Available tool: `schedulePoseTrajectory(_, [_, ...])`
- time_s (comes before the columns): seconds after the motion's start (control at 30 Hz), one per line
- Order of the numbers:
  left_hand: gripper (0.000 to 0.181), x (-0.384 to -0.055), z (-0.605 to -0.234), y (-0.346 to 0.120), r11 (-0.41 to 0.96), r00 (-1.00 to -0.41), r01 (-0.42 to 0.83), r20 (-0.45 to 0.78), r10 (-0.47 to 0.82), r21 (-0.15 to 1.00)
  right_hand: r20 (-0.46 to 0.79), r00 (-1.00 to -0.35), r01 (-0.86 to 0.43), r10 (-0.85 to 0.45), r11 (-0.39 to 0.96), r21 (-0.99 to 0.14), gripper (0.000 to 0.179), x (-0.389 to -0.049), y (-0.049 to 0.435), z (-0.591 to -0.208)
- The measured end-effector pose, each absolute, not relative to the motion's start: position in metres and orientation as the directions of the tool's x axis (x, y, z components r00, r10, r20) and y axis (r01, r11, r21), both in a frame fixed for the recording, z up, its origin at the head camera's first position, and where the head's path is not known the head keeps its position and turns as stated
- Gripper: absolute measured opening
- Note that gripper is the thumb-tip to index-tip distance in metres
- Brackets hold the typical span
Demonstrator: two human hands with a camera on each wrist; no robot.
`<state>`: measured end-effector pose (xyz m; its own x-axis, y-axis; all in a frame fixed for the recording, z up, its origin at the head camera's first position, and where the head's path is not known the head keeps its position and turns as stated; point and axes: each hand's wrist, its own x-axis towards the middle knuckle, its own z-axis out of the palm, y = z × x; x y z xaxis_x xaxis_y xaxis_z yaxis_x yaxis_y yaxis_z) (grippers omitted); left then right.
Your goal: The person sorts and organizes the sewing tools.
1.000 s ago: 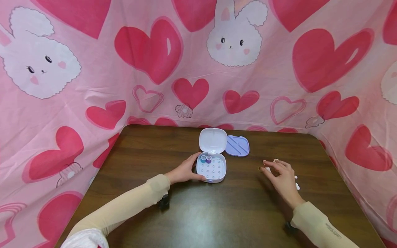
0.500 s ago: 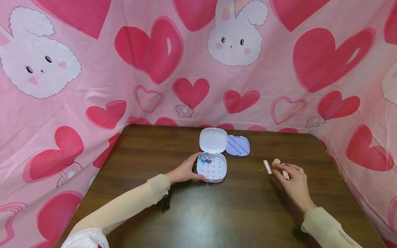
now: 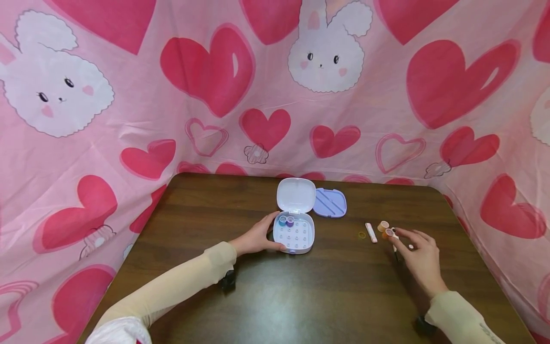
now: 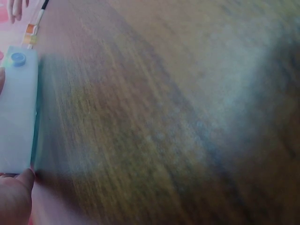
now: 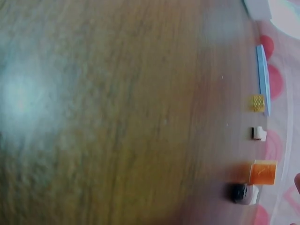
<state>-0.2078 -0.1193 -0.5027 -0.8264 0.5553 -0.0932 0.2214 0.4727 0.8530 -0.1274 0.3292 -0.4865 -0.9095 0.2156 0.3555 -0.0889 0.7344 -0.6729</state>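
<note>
My left hand (image 3: pixel 257 236) grips the left side of an open white case (image 3: pixel 312 239), thumb at its front corner and fingers behind. A teal thread spool (image 3: pixel 282 220) and a purple thread spool (image 3: pixel 290 221) stand at the back left of its pegged base. To the right, my right hand (image 3: pixel 421 258) reaches with thumb and forefinger extended beside an orange spool (image 3: pixel 387 233). In the right wrist view a fingertip (image 5: pixel 297 182) shows apart from that orange spool (image 5: pixel 263 172). A tan spool (image 3: pixel 383 226) stands just behind the orange one.
A lilac divided tray (image 3: pixel 330 203) lies right of the raised lid (image 3: pixel 296 195). Left of the spools are a white bar (image 3: pixel 371 232) and a yellow thimble-like ring (image 3: pixel 362 235). A black-and-white piece (image 5: pixel 243 193) sits beside the orange spool. A pink printed cloth (image 3: pixel 266 86) hangs behind the table.
My right hand has drawn back to the right, uncovering the white bar, the yellow ring, then the tan and orange spools. The left hand and case stay put.
</note>
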Motion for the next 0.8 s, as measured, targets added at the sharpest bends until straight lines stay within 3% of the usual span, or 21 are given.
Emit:
schedulePoseTrajectory(0.3, [0.109, -0.209, -0.502, -0.119, 0.477, -0.827, 0.227, -0.09, 0.554, 0.849, 0.215, -0.95, 0.02, 0.226, 0.732, -0.681, 0.047, -0.133, 0.341, -0.486])
schedulePoseTrajectory(0.8, [0.108, -0.209, -0.503, -0.119, 0.476, -0.824, 0.229, -0.091, 0.559, 0.849, 0.068, -0.984, 0.085, 0.162, 0.776, -0.624, 0.051, -0.146, 0.343, -0.489])
